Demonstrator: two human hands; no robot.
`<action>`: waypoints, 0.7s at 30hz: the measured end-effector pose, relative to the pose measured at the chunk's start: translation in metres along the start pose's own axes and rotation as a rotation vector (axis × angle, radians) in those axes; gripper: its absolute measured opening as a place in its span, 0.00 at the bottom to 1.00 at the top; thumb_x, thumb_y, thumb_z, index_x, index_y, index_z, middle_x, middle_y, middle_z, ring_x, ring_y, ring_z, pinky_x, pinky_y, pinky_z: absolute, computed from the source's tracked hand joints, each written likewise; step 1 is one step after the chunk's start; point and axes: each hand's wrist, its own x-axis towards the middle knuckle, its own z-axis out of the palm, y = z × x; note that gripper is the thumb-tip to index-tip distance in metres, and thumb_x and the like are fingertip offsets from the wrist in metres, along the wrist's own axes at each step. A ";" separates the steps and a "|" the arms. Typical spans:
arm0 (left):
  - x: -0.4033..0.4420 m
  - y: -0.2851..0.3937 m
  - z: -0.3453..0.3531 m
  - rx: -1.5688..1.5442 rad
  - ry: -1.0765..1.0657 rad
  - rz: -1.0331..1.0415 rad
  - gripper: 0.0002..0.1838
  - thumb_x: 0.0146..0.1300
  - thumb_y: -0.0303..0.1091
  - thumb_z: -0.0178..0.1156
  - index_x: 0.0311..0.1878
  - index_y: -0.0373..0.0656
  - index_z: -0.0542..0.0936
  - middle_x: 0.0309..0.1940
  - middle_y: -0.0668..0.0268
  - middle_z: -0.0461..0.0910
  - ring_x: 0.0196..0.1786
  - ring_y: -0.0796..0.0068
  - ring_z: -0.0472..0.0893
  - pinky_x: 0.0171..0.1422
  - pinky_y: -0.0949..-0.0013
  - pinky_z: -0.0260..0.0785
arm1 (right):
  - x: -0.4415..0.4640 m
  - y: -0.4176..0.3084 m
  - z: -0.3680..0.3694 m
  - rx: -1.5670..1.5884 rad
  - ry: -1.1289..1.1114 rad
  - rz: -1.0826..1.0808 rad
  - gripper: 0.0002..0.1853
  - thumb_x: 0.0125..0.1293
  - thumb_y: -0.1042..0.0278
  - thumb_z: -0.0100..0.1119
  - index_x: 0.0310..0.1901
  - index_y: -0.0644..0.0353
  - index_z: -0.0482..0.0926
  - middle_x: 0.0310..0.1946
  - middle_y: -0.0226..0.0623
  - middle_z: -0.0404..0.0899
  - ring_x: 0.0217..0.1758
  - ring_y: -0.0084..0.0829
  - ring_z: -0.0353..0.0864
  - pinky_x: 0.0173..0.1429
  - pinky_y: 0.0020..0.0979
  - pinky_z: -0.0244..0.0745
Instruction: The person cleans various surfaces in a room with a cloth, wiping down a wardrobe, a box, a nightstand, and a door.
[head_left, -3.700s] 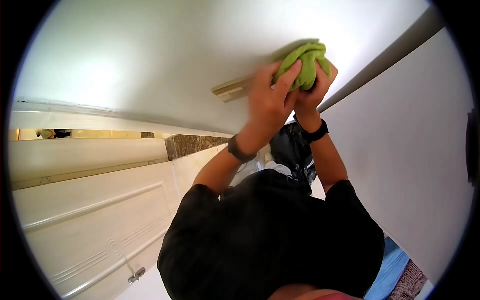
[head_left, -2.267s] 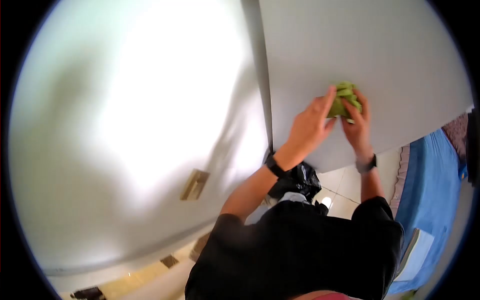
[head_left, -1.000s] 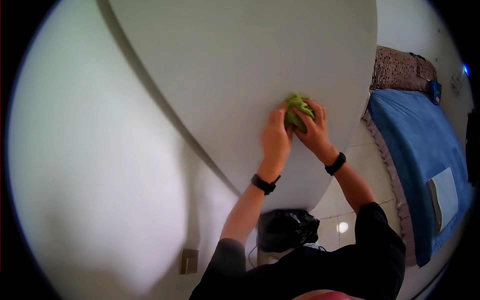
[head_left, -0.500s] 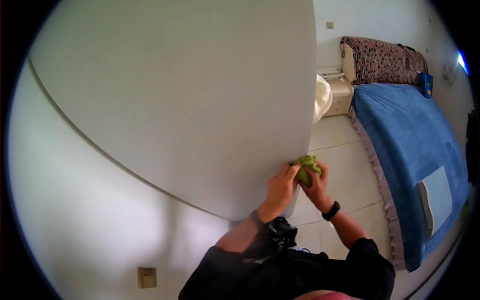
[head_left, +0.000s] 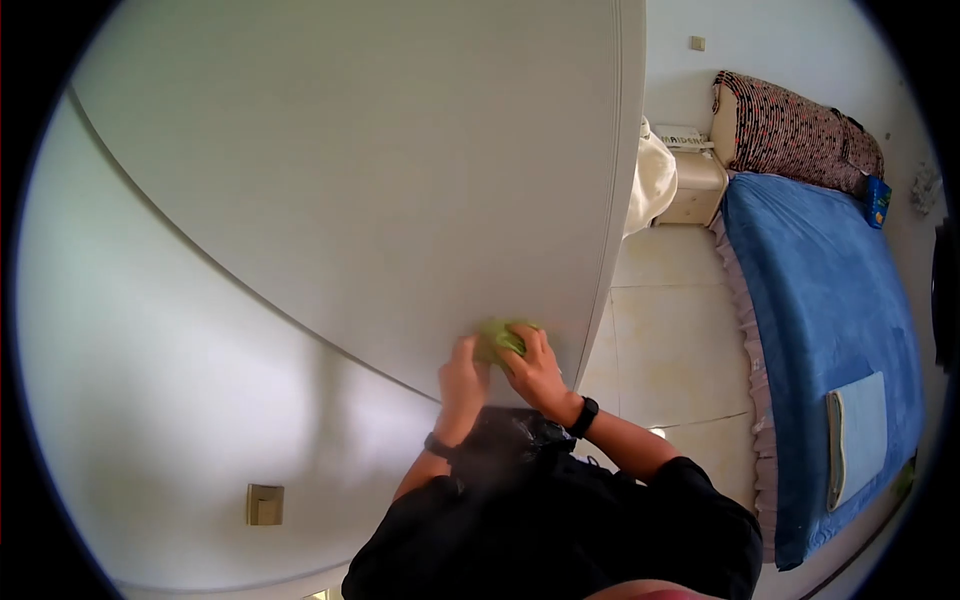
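Note:
A crumpled green cloth (head_left: 492, 338) lies against the lower part of a large pale cabinet panel (head_left: 360, 180), near its right edge. My right hand (head_left: 536, 372) is closed over the cloth from the right, fingers bent into its folds. On the other side my left hand (head_left: 464, 388) grips the cloth's left side; motion smears its fingers a little. Both wrists wear dark bands. Below my hands, close to my body, is a shiny black plastic bag (head_left: 520, 432), partly hidden by my forearms.
At right stands a bed with a blue cover (head_left: 815, 290) and a folded light-blue pad (head_left: 860, 440). A nightstand (head_left: 692, 190) is beside its headboard, with a cream cloth (head_left: 652, 180) in front. Tiled floor (head_left: 675, 340) runs between bed and cabinet. A wall switch (head_left: 265, 505) is at lower left.
Both hands and the green cloth have moved left, from the panel's right edge onto its flat face. The view has shifted slightly, showing more of the panel's edge.

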 end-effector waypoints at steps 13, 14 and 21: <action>0.067 0.073 -0.024 -0.148 -0.118 0.295 0.20 0.53 0.23 0.63 0.51 0.47 0.76 0.41 0.62 0.80 0.40 0.57 0.81 0.40 0.61 0.75 | 0.021 0.004 -0.035 -0.160 0.401 0.113 0.29 0.45 0.79 0.70 0.53 0.60 0.74 0.58 0.54 0.63 0.62 0.54 0.65 0.62 0.46 0.67; 0.063 0.066 -0.014 -0.158 -0.176 0.282 0.19 0.54 0.25 0.63 0.51 0.48 0.77 0.41 0.63 0.80 0.41 0.56 0.81 0.41 0.60 0.75 | 0.007 0.012 -0.026 -0.168 0.385 0.134 0.30 0.45 0.78 0.70 0.54 0.59 0.74 0.58 0.53 0.63 0.61 0.54 0.65 0.62 0.46 0.67; 0.032 0.004 -0.024 -0.175 -0.221 0.110 0.18 0.59 0.29 0.61 0.53 0.50 0.75 0.43 0.62 0.79 0.42 0.55 0.80 0.40 0.58 0.75 | -0.010 -0.006 0.027 -0.111 0.191 0.209 0.31 0.48 0.79 0.68 0.58 0.59 0.71 0.58 0.55 0.61 0.61 0.55 0.63 0.63 0.48 0.64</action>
